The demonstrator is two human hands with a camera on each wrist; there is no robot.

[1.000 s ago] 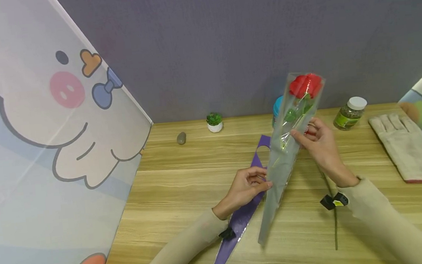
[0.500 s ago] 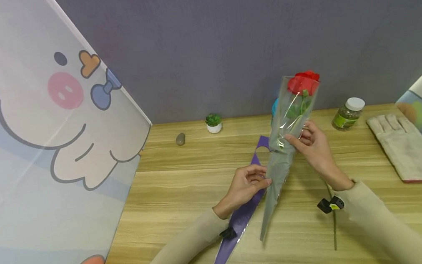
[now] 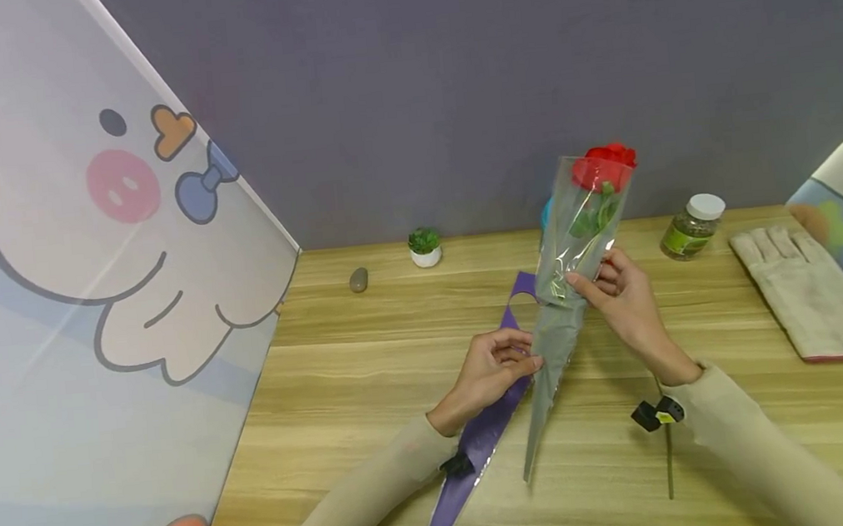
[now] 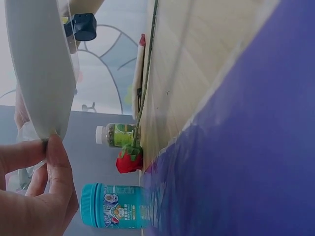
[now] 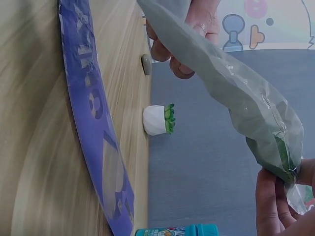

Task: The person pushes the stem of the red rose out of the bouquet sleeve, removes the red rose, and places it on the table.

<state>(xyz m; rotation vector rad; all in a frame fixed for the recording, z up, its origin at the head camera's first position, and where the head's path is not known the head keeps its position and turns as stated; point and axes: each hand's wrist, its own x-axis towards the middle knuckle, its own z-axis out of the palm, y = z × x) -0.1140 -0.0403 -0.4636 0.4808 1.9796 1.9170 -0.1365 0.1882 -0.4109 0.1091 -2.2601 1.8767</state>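
A red rose stands tilted in a tapered plastic flower sleeve, clear at the top and grey below. Its bloom pokes slightly above the sleeve's mouth. My left hand pinches the sleeve's narrow lower part between thumb and fingers, as the left wrist view also shows. Higher up, just below the bloom, my right hand grips the sleeve and the stem inside it. Under my left hand lies a flat purple sleeve on the table. A second red rose lies beyond, its stem partly behind my right wrist.
Along the back of the wooden table are a grey stone, a small potted succulent, a blue-capped jar mostly behind the sleeve, and a white-lidded jar. Pale work gloves lie at the right.
My right hand has shifted slightly down and left with the sleeve's upper part. The bloom, earlier within the sleeve's mouth, now rises a little past it. My left hand has barely moved.
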